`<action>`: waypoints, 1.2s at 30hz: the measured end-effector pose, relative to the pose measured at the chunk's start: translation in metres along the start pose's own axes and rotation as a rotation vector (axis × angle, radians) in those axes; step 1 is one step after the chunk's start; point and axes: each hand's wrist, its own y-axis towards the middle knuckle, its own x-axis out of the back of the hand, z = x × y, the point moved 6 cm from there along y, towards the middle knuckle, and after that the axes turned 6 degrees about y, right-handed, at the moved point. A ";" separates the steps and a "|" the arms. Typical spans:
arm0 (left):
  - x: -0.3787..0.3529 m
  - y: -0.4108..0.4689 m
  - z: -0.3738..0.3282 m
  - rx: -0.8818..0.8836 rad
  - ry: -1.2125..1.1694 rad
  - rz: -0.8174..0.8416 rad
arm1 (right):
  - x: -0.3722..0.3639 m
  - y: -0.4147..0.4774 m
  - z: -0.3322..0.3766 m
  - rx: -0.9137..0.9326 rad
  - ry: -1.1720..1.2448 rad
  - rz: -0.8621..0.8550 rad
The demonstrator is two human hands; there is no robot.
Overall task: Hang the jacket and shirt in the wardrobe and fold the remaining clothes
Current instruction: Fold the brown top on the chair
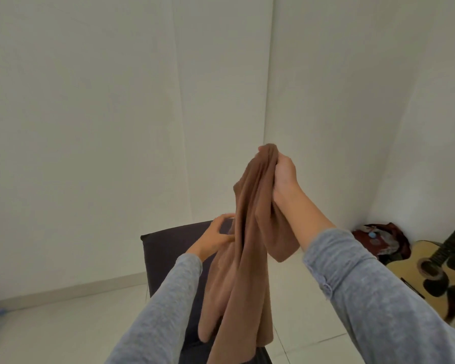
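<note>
Reaching arms: two grey sleeves point(378, 298) are seen nearest, stretched forward from the bottom edge.
Brown garment point(247, 245): held in the air between the hands, bunched at the top and hanging in long twisted folds above the dark seat; not yet folded.
Left hand point(216, 237): set low against the cloth's left edge; the fingers are curved and their tips are lost at the fold, so a pinch cannot be confirmed.
Right hand point(284, 177): raised highest, with fingers clamped together round the gathered top of the garment.
Dark seat point(163, 248): a black padded surface under the cloth; its kind cannot be told.
Corner: an acoustic guitar point(426, 269) is leaned at the right wall, with a red bag point(386, 240) just beside it.
Risk: should the single top grip slacken, the cloth would likely drop in a heap onto seat or floor. If the twist is not shaken out, creases may be folded in.
Hidden: the garment's type cannot be made out and its lower end is cut off by the frame. No wardrobe, jacket or shirt is in view.
</note>
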 end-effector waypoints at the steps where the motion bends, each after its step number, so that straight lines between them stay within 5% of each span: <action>1: -0.008 0.000 -0.003 0.000 0.006 0.065 | 0.002 0.000 0.001 -0.009 0.015 0.000; 5: -0.023 0.009 0.006 -0.008 0.011 0.198 | 0.015 0.007 0.013 0.131 -0.109 0.039; 10: 0.040 0.022 0.008 -0.084 0.184 -0.193 | 0.044 0.017 0.015 0.206 -0.333 0.038; 16: 0.100 0.017 -0.021 -0.180 0.224 -0.472 | 0.057 0.014 -0.023 0.193 -1.620 0.243; 18: 0.108 0.016 -0.026 -0.168 0.235 -0.507 | 0.061 0.015 -0.040 0.186 -1.872 0.301; 24: 0.120 -0.002 -0.016 -0.109 0.321 -0.419 | 0.070 0.038 -0.022 0.451 -1.591 -0.105; 29: 0.123 -0.011 0.004 -0.104 0.630 -0.381 | 0.065 0.037 -0.012 0.501 -1.409 -0.171; 36: 0.130 -0.016 0.015 0.064 0.426 -0.558 | 0.089 0.040 -0.015 0.474 -1.465 -0.252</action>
